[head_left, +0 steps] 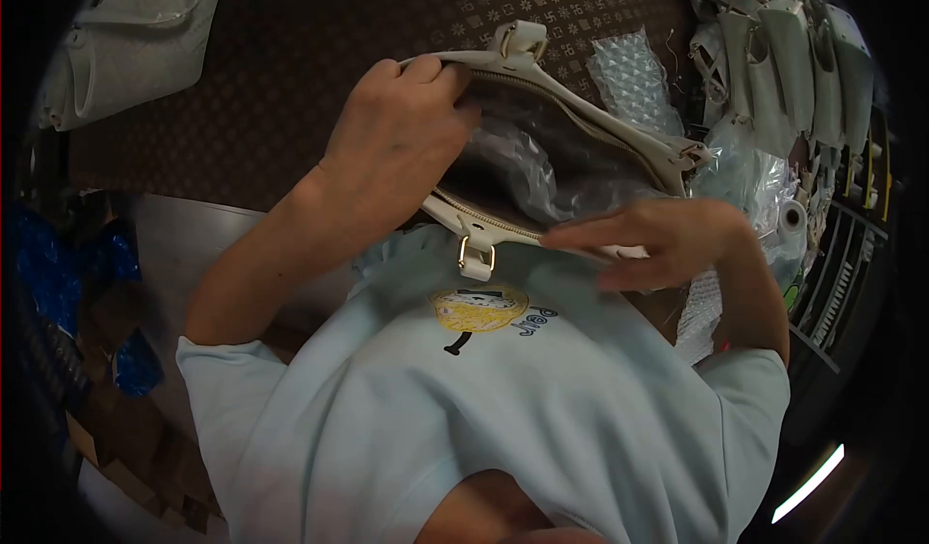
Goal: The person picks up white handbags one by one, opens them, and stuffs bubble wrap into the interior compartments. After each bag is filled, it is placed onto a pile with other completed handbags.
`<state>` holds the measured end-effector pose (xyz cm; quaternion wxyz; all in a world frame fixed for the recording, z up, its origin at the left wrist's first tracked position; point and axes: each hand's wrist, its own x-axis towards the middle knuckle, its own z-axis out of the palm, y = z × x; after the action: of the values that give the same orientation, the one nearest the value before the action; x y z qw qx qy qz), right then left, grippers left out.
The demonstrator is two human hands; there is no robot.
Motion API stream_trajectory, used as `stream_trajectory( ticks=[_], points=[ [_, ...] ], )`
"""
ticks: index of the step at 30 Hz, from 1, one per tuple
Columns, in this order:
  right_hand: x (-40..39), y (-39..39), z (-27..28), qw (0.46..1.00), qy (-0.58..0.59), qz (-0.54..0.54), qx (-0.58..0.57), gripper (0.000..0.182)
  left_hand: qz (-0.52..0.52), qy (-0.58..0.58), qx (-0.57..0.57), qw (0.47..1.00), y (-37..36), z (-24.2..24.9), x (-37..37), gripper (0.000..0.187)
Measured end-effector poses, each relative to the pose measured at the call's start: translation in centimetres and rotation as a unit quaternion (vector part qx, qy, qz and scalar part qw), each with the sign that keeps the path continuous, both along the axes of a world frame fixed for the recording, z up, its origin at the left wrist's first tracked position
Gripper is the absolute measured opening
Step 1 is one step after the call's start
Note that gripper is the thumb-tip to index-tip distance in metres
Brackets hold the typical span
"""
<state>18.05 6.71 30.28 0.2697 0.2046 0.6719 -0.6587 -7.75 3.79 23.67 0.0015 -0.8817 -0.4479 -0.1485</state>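
Note:
A cream handbag [566, 89] lies in front of my chest with its zip undone, showing a dark lining. Crumpled clear plastic [527, 166] fills part of the inside. My left hand [402, 123] is closed around the bag's left end, fingers curled over the rim. At the near rim, my right hand [668, 239] is open and slightly blurred, with stretched fingertips right by the zip edge. A strap tab with a gold buckle [476, 254] hangs from the near side, and another tab [521, 39] stands on the far side.
Under the bag is a brown patterned table cover [290, 50]. A bubble wrap piece [639, 77] lies beyond the bag. Several pale bags [794, 70] are piled at the right, and a whitish bag [140, 41] lies at far left. Blue plastic [73, 263] is low on the left.

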Motion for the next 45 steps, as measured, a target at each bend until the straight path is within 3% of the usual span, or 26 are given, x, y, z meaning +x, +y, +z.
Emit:
stream_trajectory(
  ticks=[1, 2, 3, 6, 8, 10, 12, 13, 16, 19, 21, 22, 24, 28, 30, 31, 33, 37, 40, 42, 45],
  points=[
    [-0.5, -0.6, 1.3, 1.0, 0.005, -0.004, 0.002, 0.055, -0.009, 0.002, -0.017, 1.0, -0.2, 0.3, 0.2, 0.006],
    [-1.1, -1.4, 2.3, 0.975, -0.01, -0.013, 0.22, 0.053, -0.019, 0.003, -0.033, 0.999, -0.3, 0.6, 0.5, 0.006],
    [-1.3, -1.9, 2.8, 0.903, -0.029, -0.022, 0.427, 0.051, -0.025, 0.007, -0.031, 0.999, -0.4, 0.9, 0.7, 0.006],
    [0.6, -3.6, -2.7, 0.879, -0.008, -0.034, 0.476, 0.044, -0.033, -0.047, -0.058, 0.997, -0.9, 1.7, 1.4, 0.006],
    [1.0, -3.5, -5.0, 0.885, -0.045, 0.011, 0.464, 0.043, -0.088, -0.092, -0.278, 0.952, -1.4, 1.9, 1.6, 0.018],
    [1.3, -3.2, -6.3, 0.888, -0.078, 0.053, 0.45, 0.041, -0.117, -0.059, -0.28, 0.951, -2.2, -0.8, 0.5, 0.011],
    [2.3, -3.1, -6.7, 0.837, -0.128, 0.082, 0.525, 0.027, -0.145, -0.032, -0.283, 0.948, -2.5, -1.3, -0.3, 0.006],
    [2.4, -3.0, -6.4, 0.837, -0.125, 0.08, 0.527, 0.027, -0.136, -0.013, -0.275, 0.952, -2.6, -1.1, -0.4, 0.008],
    [2.6, -2.4, -4.5, 0.845, -0.118, 0.039, 0.52, 0.02, -0.125, 0.015, -0.251, 0.96, -2.8, -1.6, -1.5, 0.01],
    [4.9, -2.5, -3.1, 0.872, -0.014, -0.079, 0.483, 0.019, -0.082, 0.01, -0.27, 0.959, -2.5, 0.2, -0.6, 0.019],
    [4.3, -1.8, -1.6, 0.893, -0.273, -0.08, 0.348, 0.028, -0.043, -0.006, -0.3, 0.953, -2.2, 0.9, 0.2, 0.024],
    [4.5, -2.1, -2.1, 0.892, -0.275, -0.083, 0.348, 0.028, -0.027, -0.029, -0.284, 0.958, -2.1, 0.7, 0.5, 0.03],
    [4.7, -3.1, -3.7, 0.842, -0.185, -0.054, 0.503, 0.021, -0.013, -0.049, -0.267, 0.962, -2.2, 0.5, 1.0, 0.035],
    [3.6, -2.8, -4.6, 0.834, -0.2, -0.009, 0.514, 0.012, -0.027, 0.02, -0.188, 0.982, -2.5, 0.4, 1.3, 0.012],
    [2.5, -3.0, -4.9, 0.793, -0.209, 0.085, 0.566, 0.01, -0.032, 0.017, -0.153, 0.988, -2.5, 0.5, 1.7, 0.007],
    [2.1, -3.0, -5.1, 0.792, -0.209, 0.084, 0.567, 0.01, -0.06, 0.019, -0.161, 0.985, -2.4, 0.6, 2.0, 0.01],
    [1.6, -3.3, -5.6, 0.841, -0.144, 0.054, 0.519, 0.011, -0.092, 0.02, -0.167, 0.981, -2.4, 0.6, 2.7, 0.016],
    [1.2, -2.8, -7.1, 0.827, -0.171, 0.009, 0.535, 0.011, -0.101, 0.016, -0.156, 0.982, -2.1, -0.4, 3.2, 0.013],
    [-0.3, -2.8, -5.7, 0.839, -0.218, 0.039, 0.497, 0.012, -0.087, 0.064, -0.159, 0.981, -1.3, -0.7, 3.7, 0.01],
    [-0.7, -3.0, -6.0, 0.822, -0.235, 0.122, 0.504, 0.013, -0.091, 0.112, -0.164, 0.976, -1.1, -0.5, 4.2, 0.008],
    [0.8, -2.4, -6.1, 0.822, -0.205, 0.053, 0.529, 0.017, -0.042, 0.143, -0.185, 0.971, -0.8, 0.0, 4.1, 0.008]
  ],
)
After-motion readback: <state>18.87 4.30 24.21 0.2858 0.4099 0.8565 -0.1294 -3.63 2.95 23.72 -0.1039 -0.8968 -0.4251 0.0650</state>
